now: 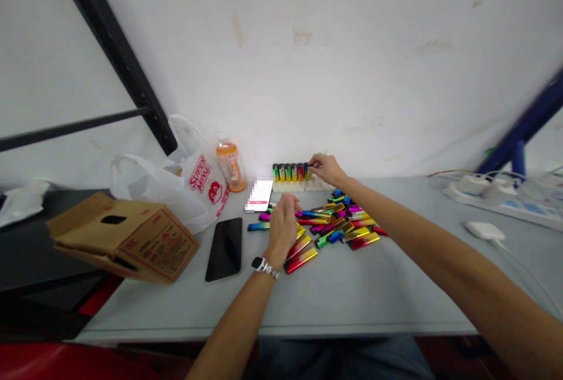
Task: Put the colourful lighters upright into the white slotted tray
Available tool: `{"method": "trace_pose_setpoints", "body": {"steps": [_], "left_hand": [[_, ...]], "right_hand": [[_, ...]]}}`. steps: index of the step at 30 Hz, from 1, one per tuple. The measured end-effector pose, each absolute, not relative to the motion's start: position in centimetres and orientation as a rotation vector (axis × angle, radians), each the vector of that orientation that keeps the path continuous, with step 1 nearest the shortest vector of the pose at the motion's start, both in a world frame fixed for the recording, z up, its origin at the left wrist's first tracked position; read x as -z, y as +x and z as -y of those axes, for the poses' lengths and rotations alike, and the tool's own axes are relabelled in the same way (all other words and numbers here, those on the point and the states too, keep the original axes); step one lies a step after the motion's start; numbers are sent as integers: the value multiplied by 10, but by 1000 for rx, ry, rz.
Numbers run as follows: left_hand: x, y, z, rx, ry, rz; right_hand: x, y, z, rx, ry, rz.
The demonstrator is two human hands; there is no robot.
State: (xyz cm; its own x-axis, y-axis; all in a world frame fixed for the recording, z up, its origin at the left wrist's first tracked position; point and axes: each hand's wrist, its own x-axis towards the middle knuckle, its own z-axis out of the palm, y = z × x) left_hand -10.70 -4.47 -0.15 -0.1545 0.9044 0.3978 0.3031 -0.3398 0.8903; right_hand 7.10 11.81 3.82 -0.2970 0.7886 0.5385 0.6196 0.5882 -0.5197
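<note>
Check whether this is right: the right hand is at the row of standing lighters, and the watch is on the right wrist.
Wrong side: the head view shows the watch on the left wrist. The right hand is at the row of standing lighters, as you say.

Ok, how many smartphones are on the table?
2: a dark-screened smartphone between the cardboard box and the left hand, and a lit-screen smartphone between the orange drink bottle and the upright lighters. Any under the hands would be hidden.
</note>
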Motion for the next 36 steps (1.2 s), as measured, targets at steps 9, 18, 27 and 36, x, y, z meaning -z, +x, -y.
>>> {"method": "trace_pose_setpoints", "body": {"steps": [9, 18, 27, 36], "left_hand": [[2, -107, 47, -1489, 1613, -1389], [-1, -108, 46, -1461, 1581, -1429], [0, -107, 44, -1495, 1630, -1469], [-4, -108, 44, -1512, 1631, -1496]], "right_hand": [[-39, 61, -122, -165, -1220, 2141], [-30, 65, -90, 36, -1467, 2275], [-17, 69, -33, -246, -1254, 2351], [-42, 68, -12, -311, -1332, 2617]]}}
